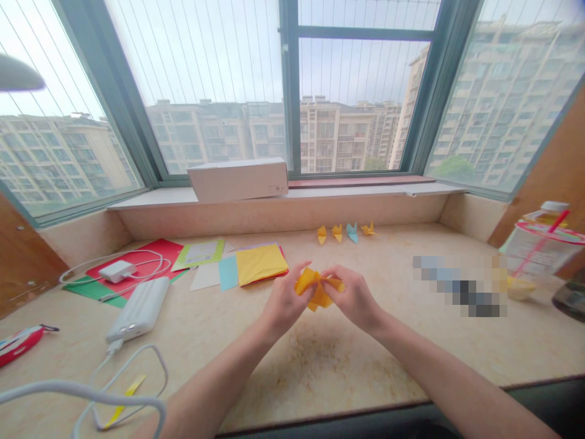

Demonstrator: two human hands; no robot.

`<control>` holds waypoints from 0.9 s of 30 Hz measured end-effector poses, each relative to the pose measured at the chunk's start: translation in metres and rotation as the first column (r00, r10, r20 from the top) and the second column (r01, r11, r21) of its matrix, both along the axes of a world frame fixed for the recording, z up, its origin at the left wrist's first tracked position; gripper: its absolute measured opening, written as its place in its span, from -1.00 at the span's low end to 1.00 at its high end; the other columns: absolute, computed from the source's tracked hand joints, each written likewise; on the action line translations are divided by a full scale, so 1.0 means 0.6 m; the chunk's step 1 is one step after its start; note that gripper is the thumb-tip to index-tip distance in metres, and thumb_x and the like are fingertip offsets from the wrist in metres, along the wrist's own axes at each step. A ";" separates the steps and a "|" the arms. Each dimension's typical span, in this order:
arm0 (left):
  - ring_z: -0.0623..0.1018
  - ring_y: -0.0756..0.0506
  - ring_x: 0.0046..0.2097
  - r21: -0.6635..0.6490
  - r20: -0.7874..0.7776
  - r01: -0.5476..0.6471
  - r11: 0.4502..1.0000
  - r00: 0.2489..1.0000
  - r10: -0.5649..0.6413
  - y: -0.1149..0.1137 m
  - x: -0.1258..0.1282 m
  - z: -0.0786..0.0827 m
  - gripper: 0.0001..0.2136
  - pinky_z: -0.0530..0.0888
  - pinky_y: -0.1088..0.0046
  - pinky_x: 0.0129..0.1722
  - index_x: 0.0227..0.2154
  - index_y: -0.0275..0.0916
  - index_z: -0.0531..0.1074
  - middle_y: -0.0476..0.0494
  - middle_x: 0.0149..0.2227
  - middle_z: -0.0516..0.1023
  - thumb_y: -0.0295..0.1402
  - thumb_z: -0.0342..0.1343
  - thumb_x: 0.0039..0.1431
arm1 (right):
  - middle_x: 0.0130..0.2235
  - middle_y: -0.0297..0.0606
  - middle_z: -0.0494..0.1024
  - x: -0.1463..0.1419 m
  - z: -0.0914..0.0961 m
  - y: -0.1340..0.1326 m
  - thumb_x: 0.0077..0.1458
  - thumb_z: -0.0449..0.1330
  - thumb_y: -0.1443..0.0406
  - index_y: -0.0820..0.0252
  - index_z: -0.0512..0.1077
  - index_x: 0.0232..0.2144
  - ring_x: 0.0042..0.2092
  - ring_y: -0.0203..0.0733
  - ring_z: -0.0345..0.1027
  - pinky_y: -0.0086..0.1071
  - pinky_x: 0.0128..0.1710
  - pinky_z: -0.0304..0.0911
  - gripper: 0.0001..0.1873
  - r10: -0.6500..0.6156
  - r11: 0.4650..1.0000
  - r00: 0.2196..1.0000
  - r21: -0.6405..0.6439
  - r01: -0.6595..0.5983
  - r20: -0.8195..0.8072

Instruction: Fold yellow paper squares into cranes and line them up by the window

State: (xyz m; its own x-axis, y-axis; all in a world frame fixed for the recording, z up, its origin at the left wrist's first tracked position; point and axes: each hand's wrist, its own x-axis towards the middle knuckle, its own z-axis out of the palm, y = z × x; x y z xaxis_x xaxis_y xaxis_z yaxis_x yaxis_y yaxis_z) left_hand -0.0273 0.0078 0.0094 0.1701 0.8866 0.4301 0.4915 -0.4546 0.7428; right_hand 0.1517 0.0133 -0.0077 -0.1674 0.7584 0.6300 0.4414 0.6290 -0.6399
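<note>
Both my hands meet over the middle of the beige stone desk (320, 353) and pinch one folded piece of orange paper (315, 288). My left hand (286, 302) grips its left side with closed fingers. My right hand (354, 296) grips its right side, fingers also closed. The paper is held a little above the desk surface. Behind it, near the back wall, several small finished paper cranes (345, 232) stand in a row, three orange and one light blue. A stack of coloured paper sheets (258, 263), yellow on top, lies to the left of my hands.
A white power bank (139, 309) with cables lies at the left, with a charger (117, 271) on red and green sheets. A white box (238, 178) sits on the window sill. A plastic cup with a red straw (539, 250) and a bottle stand at the right.
</note>
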 end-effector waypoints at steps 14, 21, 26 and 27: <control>0.58 -0.11 -0.16 -0.059 0.122 0.124 0.991 0.986 -0.116 0.010 -0.004 -0.001 -0.66 0.49 0.38 -0.11 -0.14 -0.19 0.55 -0.06 -0.20 0.64 -0.54 -0.01 0.08 | -0.37 -0.32 0.63 0.003 0.009 0.002 0.04 0.14 0.37 0.14 0.42 -0.30 -0.36 -0.18 0.51 -0.38 -0.36 0.33 -0.87 -0.052 0.982 0.988 -0.186 0.024 -0.147; 0.59 -0.17 -0.18 -0.242 0.318 0.300 0.923 0.923 -0.217 -0.002 -0.004 0.016 -0.67 0.58 0.38 -0.35 -0.04 -0.25 0.52 -0.25 -0.07 0.57 -0.29 0.11 0.15 | -0.38 -0.28 0.63 0.016 0.015 0.018 0.02 0.18 0.29 0.18 0.49 -0.34 -0.36 -0.18 0.52 -0.37 -0.37 0.40 -0.86 -0.004 0.955 0.940 -0.280 -0.098 -0.342; 0.59 -0.18 -0.12 -0.280 0.504 0.463 0.841 0.816 -0.282 0.000 -0.019 0.033 -0.53 0.55 0.41 -0.31 0.04 -0.22 0.42 -0.26 -0.09 0.55 0.00 0.05 0.22 | -0.25 -0.19 0.67 0.022 0.016 0.019 0.04 0.24 0.20 0.16 0.55 -0.44 -0.24 -0.13 0.55 -0.28 -0.23 0.47 -0.83 0.082 0.950 0.914 -0.246 -0.192 -0.398; 0.60 -0.16 -0.16 -0.281 0.529 0.446 0.850 0.811 -0.250 0.002 -0.022 0.035 -0.50 0.54 0.43 -0.31 0.08 -0.20 0.37 -0.22 -0.15 0.57 0.02 0.06 0.21 | -0.19 -0.17 0.66 0.023 0.015 0.017 0.05 0.25 0.18 0.16 0.56 -0.44 -0.20 -0.11 0.56 -0.25 -0.19 0.48 -0.82 0.122 0.946 0.909 -0.229 -0.228 -0.399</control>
